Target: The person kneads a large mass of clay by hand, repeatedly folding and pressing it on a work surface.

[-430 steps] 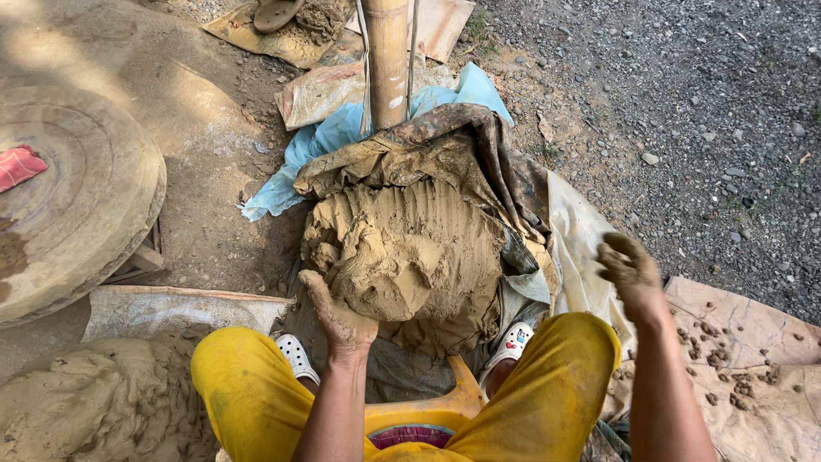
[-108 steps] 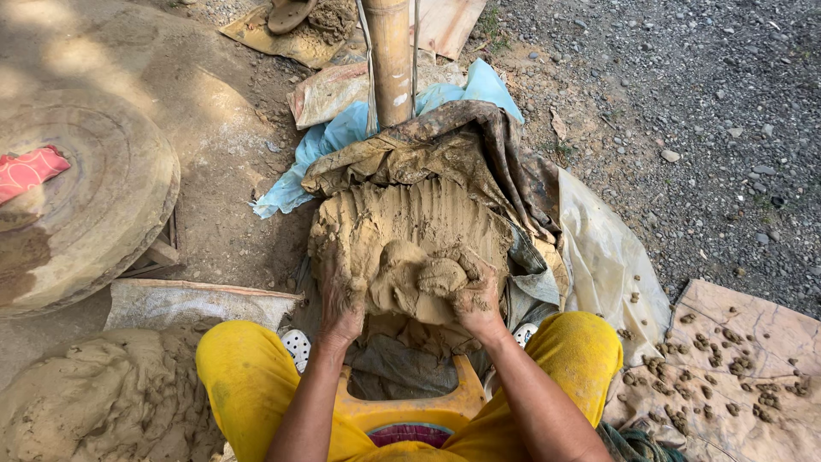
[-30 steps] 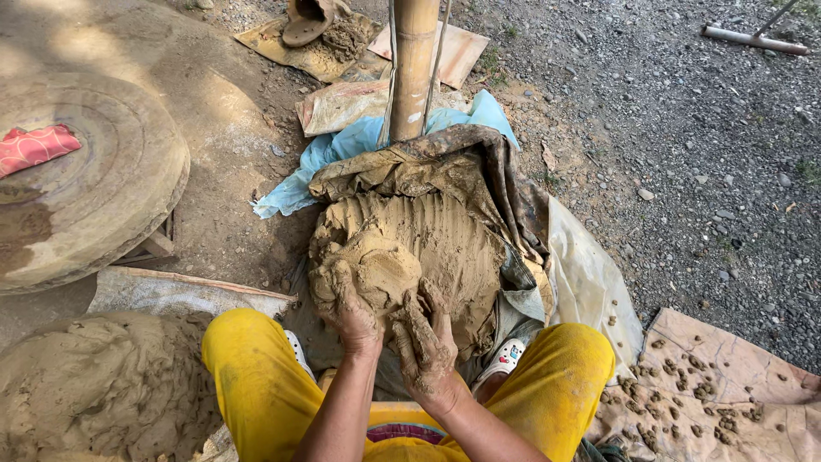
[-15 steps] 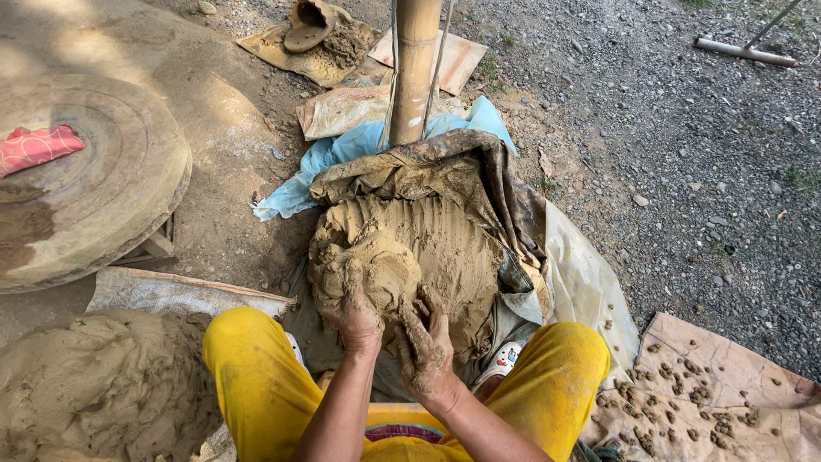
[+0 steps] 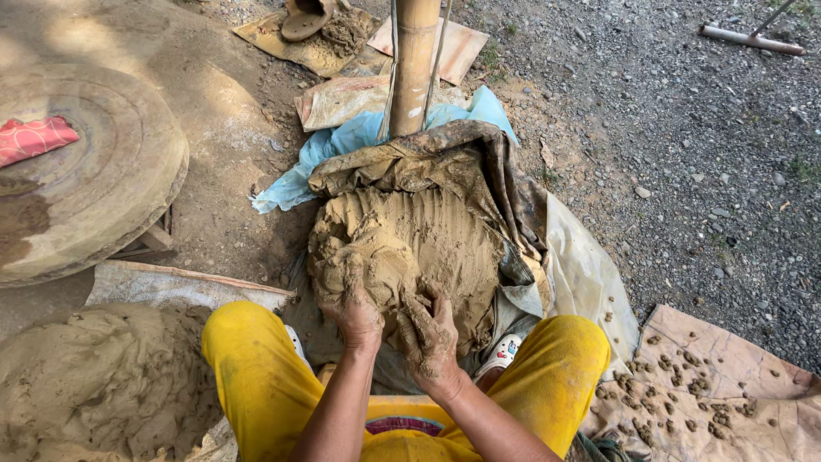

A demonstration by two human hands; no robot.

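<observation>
A big mound of wet tan clay (image 5: 419, 252) sits on muddy cloth and plastic sheeting (image 5: 479, 162) on the ground, just ahead of the person's knees, its upper face scored with parallel finger grooves. At the mound's near left a rounded lump of clay (image 5: 363, 261) bulges out, and the left hand (image 5: 352, 310) presses against it from 6 o'clock, fingers spread and sunk into the lump, grip grasping the clay. The right hand (image 5: 430, 332), caked in mud, lies just beside the left at 3 o'clock of it, fingers splayed and flat against the mound's near face, grip released, pushing rather than clutching. Below the hands, yellow trousers (image 5: 256, 376) cover both knees, and a white perforated shoe (image 5: 503, 351) shows at the right knee. At 12 o'clock from the mound a bamboo post (image 5: 415, 60) rises out of crumpled blue plastic (image 5: 342, 141). At 9 o'clock, well apart, lies a large round stone wheel (image 5: 94, 171) with a red cloth (image 5: 34, 137) on it. At 7 o'clock is a second heap of clay (image 5: 103, 376). At 4 o'clock a flat sheet (image 5: 727, 385) carries many small clay pellets. Gravel ground (image 5: 684, 154) spreads to 2 o'clock.
</observation>
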